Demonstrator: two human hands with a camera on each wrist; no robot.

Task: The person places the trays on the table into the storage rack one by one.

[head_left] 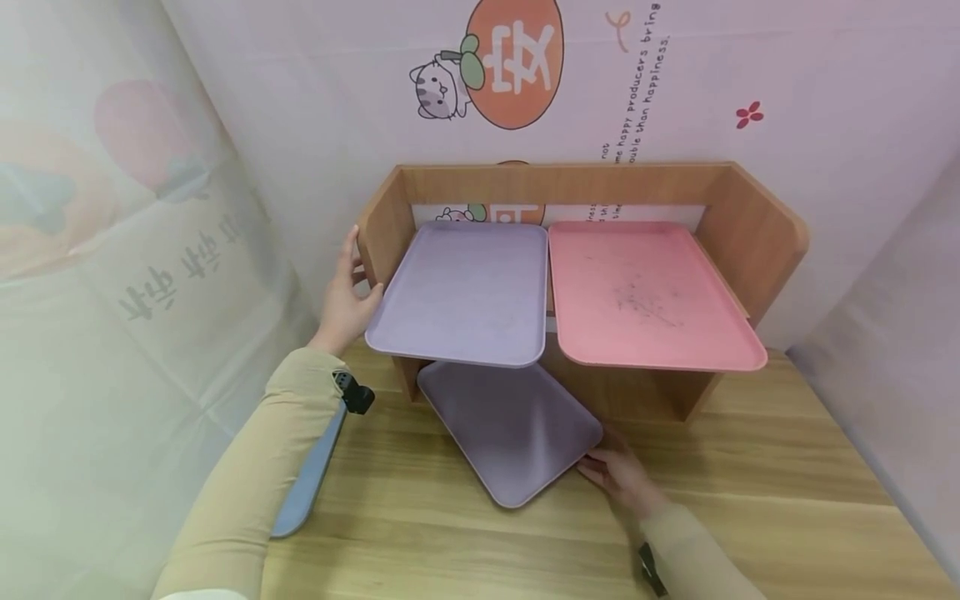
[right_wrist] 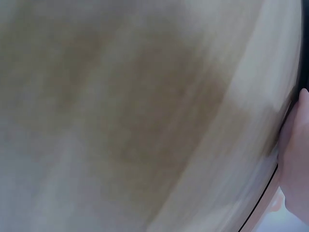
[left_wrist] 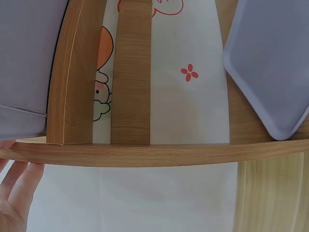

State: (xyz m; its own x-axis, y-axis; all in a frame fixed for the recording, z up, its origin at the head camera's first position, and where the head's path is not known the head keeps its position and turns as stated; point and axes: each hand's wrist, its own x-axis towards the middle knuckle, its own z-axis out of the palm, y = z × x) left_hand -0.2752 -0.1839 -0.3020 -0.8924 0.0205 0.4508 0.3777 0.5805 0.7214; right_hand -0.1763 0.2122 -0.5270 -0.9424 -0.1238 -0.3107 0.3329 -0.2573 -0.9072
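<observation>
A wooden two-tier desk shelf (head_left: pixel 562 183) stands against the printed cloth. My left hand (head_left: pixel 348 296) grips its left side panel, fingers on the outer face and thumb by the front edge; the fingers also show in the left wrist view. On the upper level lie a light purple tray (head_left: pixel 468 292) and a pink tray (head_left: pixel 648 292) side by side, front edges overhanging. A darker-looking purple tray (head_left: pixel 517 433) sits askew in the lower opening, its front corner jutting out. My right hand (head_left: pixel 618 479) holds this tray's right corner edge; its thumb is hidden.
A blue tray (head_left: pixel 311 475) lies on the wooden table (head_left: pixel 420 525) at the left, partly behind my left forearm. White printed cloth (head_left: pixel 300 108) surrounds the table at the back and sides. The right wrist view is mostly blurred wood grain.
</observation>
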